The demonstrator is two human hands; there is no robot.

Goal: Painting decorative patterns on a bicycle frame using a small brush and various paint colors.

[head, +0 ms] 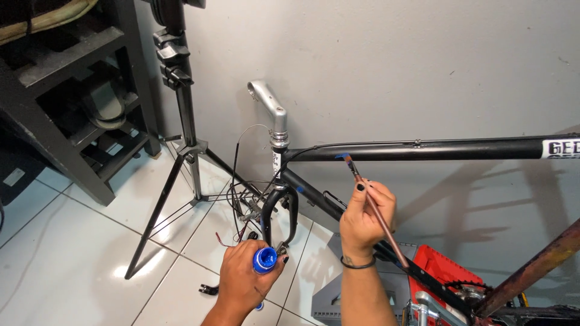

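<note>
My right hand [364, 220] is closed in a pinch around one long, thin brown-handled paintbrush [374, 208], fingers curled tight on the shaft. Its bristle tip, loaded with blue paint, touches the underside of the black metal bicycle frame [435, 148] on the top tube, just behind the head tube. I can count two small blue dabs on the frame: one at the brush tip and one lower, on the down tube.

My left hand [244, 281] is wrapped shut around one small open pot of blue paint [264, 259], held low and in front of the black fork, well apart from the brush tip. One black band sits on my right wrist.

One silver handlebar stem [270, 108] rises from the head tube, with thin black cables looping off it. One black tripod stand [181, 151] stands to the left on the white tiled floor [72, 241], beside one dark shelving unit [66, 102]. One red plastic crate [444, 262] sits low at the right, behind one rusty tube [538, 265].
</note>
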